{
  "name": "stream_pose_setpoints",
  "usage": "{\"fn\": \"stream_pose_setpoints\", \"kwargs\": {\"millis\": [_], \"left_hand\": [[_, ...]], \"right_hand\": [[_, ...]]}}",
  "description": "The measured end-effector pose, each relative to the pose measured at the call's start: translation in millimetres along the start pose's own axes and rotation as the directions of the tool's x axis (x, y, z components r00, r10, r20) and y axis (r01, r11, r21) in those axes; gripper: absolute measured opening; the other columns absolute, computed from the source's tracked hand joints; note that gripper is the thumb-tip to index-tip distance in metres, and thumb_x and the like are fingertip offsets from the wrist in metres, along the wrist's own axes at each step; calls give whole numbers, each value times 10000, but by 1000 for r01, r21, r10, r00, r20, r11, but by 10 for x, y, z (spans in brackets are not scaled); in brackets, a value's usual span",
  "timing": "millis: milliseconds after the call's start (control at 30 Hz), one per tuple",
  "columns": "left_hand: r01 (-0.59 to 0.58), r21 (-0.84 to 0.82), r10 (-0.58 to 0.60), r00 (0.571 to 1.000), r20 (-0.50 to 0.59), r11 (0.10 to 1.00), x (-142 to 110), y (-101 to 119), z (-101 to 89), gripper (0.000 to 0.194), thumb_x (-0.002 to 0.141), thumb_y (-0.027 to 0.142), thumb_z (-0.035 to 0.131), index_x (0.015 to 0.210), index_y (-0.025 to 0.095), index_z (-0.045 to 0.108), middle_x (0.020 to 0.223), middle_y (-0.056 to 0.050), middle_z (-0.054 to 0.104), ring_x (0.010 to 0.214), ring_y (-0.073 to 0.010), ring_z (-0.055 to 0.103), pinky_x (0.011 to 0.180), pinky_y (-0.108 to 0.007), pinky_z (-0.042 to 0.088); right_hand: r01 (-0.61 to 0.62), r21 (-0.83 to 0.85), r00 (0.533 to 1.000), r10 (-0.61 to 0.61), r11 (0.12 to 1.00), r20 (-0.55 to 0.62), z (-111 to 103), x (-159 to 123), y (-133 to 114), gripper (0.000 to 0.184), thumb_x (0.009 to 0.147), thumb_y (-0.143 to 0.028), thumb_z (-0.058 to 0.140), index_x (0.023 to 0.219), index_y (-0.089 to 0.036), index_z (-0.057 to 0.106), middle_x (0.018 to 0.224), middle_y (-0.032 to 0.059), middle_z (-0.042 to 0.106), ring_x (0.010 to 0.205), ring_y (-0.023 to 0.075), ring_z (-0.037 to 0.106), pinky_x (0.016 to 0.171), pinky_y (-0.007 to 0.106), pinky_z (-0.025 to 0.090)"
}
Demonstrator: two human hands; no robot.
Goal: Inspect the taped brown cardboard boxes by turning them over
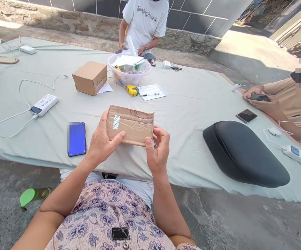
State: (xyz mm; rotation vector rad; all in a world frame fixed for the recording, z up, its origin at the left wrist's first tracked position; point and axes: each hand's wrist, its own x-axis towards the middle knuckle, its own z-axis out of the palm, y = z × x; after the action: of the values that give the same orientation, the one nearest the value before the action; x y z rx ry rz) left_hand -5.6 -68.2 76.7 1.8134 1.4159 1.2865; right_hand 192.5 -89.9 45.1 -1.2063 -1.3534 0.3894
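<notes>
I hold a flat brown cardboard package [133,124], wrapped in clear tape with a small white label, just above the pale green cloth [187,104]. My left hand [102,140] grips its left end, thumb across the front. Its right end is pinched by my right hand [157,149], thumb on the lower corner. Both hands are closed on the package.
A blue-screened phone [76,139] lies left of my hands, a white power bank [44,105] with cable further left. A cardboard box [90,77], pink basin [129,71], yellow tape measure [132,90] and papers [152,92] sit beyond. A black seat cushion [244,152] lies right. Two people sit opposite and right.
</notes>
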Motion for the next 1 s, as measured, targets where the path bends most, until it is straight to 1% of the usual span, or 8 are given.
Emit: {"fn": "stream_pose_setpoints", "kwargs": {"millis": [133, 267, 333, 433, 567, 733, 867, 1000], "left_hand": [[59, 12, -59, 998, 12, 998, 37, 56, 25, 843, 879, 472, 674, 1582, 229, 276, 1566, -138, 488, 1404, -323, 519, 1166, -500, 438], [75, 33, -75, 997, 16, 997, 23, 106, 23, 831, 883, 448, 659, 1582, 225, 268, 1555, -151, 503, 1396, -321, 532, 1148, -496, 458], [79, 31, -79, 997, 11, 996, 9, 110, 27, 832, 881, 443, 661, 1582, 225, 268, 1549, -153, 509, 1377, -321, 550, 1131, -492, 473], [87, 22, -87, 996, 2, 996, -5, 98, 33, 835, 877, 429, 667, 1581, 228, 267, 1548, -151, 509, 1369, -317, 558, 1123, -483, 480], [89, -14, -89, 996, 2, 996, -23, 76, 33, 880, 850, 442, 709, 1585, 263, 260, 1587, -132, 467, 1390, -320, 540, 1127, -475, 480], [84, -120, -84, 996, 8, 989, -82, 45, 59, 981, 773, 462, 800, 1586, 294, 277, 1639, -111, 393, 1451, -333, 468, 1163, -470, 453], [115, -266, -114, 993, 17, 957, -94, -10, 107, 989, 769, 428, 816, 1589, 333, 273, 1655, -78, 371, 1469, -315, 446, 1174, -447, 449], [143, -408, -134, 990, 50, 902, -74, -48, 152, 1000, 789, 429, 800, 1604, 321, 231, 1641, -76, 389, 1465, -290, 450, 1186, -425, 441]], "right_hand": [[-74, 112, 997, 74, 991, 8, 91, 56, 119, 415, 929, -541, 546, 1205, -232, 522, 1263, 127, 635, 1159, 252, 641, 900, 404, 574], [-136, 122, 989, 128, 983, 78, 62, 61, 75, 536, 938, -505, 539, 1398, -245, 446, 1381, 150, 601, 1259, 271, 611, 950, 427, 573], [-159, 87, 981, 147, 983, 128, 31, 81, 5, 621, 924, -494, 570, 1471, -258, 393, 1409, 154, 589, 1272, 277, 606, 962, 445, 576], [-139, -53, 975, 145, 989, 165, 4, 140, -114, 778, 862, -490, 667, 1536, -282, 340, 1438, 149, 568, 1263, 289, 595, 1019, 506, 554], [-91, -175, 976, 123, 980, 180, 3, 180, -196, 841, 841, -479, 686, 1568, -275, 315, 1514, 151, 494, 1323, 313, 544, 1104, 568, 490], [-86, -198, 980, 119, 976, 160, 3, 101, -143, 868, 862, -495, 664, 1595, -268, 257, 1525, 157, 466, 1372, 329, 502, 1118, 571, 475], [-46, -226, 980, 87, 973, 176, 15, 101, -106, 864, 875, -493, 641, 1603, -272, 234, 1478, 154, 494, 1374, 330, 495, 1123, 574, 467], [-23, -251, 978, 75, 968, 197, 30, 154, -89, 853, 887, -491, 612, 1608, -264, 217, 1453, 157, 496, 1345, 325, 508, 1112, 585, 473]]}}
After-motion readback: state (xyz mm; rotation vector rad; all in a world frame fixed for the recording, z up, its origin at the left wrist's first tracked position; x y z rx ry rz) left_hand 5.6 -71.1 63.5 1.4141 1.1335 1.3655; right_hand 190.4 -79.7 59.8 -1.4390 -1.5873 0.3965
